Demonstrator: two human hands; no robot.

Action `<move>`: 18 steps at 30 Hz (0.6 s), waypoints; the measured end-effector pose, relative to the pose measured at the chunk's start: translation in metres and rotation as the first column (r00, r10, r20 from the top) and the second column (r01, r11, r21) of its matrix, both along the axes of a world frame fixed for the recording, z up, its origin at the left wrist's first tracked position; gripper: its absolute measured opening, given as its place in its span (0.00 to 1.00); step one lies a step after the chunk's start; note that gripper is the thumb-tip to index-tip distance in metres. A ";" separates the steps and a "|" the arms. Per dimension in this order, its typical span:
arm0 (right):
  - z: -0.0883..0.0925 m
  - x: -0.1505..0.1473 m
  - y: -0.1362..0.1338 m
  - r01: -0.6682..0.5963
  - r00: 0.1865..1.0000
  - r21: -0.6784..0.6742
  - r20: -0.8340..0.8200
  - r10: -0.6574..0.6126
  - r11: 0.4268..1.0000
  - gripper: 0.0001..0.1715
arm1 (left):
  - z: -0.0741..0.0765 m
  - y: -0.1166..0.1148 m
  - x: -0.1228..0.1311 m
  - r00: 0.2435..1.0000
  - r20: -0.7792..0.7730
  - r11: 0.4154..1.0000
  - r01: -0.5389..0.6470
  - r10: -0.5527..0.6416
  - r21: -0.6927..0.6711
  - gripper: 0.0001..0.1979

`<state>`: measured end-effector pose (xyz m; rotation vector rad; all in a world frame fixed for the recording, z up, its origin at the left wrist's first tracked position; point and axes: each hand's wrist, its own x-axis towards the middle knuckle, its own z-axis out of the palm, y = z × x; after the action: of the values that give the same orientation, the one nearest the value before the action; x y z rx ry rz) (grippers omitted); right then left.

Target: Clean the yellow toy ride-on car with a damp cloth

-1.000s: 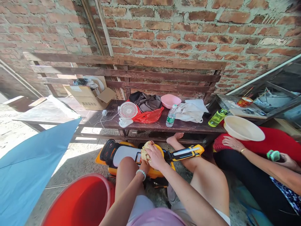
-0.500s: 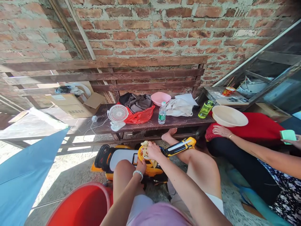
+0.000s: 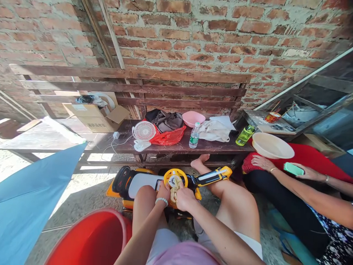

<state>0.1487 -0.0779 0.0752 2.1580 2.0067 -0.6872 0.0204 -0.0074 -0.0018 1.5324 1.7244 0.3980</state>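
A yellow and black ride-on toy (image 3: 140, 184) lies between my knees and the bench, its yellow steering wheel (image 3: 167, 176) facing up. My right hand (image 3: 185, 198) is closed on a crumpled tan cloth (image 3: 173, 194) at the near side of the wheel. Just left of the cloth, my left hand (image 3: 163, 192), with a beaded bracelet at the wrist, has its fingers closed by the wheel's lower left edge. Whether it grips the wheel or the cloth is hard to tell.
A red tub (image 3: 88, 239) stands at lower left, beneath a blue canopy (image 3: 35, 195). The bench (image 3: 165, 148) holds a fan (image 3: 144, 131), a water bottle (image 3: 194, 135) and a pink basin (image 3: 193, 118). At right, another person's hand holds a green item (image 3: 293, 169).
My right hand and the cloth have moved off the top of the wheel to its near side, uncovering the centre. The other person's hand with the green item has moved left.
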 end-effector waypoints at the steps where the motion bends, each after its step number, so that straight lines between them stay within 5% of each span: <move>1: 0.007 0.002 0.003 0.024 1.000 0.036 0.000 -0.024 0.999 0.27 | -0.004 0.000 0.001 1.000 -0.016 1.000 0.001 -0.002 -0.012 0.17; 5: 0.022 0.012 0.027 0.076 0.996 0.214 0.021 -0.082 0.974 0.39 | -0.013 0.001 0.004 0.997 -0.064 0.998 0.038 -0.042 -0.058 0.14; 10: 0.010 0.014 0.050 0.033 0.996 -0.030 -0.082 -0.035 0.999 0.51 | -0.012 0.003 0.004 0.989 -0.128 0.992 0.057 -0.071 -0.111 0.15; 18: 0.009 0.006 0.054 0.211 0.975 -0.151 -0.033 -0.218 0.966 0.47 | 0.002 0.002 0.007 0.984 -0.152 0.994 0.085 -0.094 -0.065 0.14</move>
<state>0.1549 -0.0239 0.0845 2.3111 1.6976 -0.8950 0.0269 -0.0051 0.0001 1.6277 1.7606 0.1849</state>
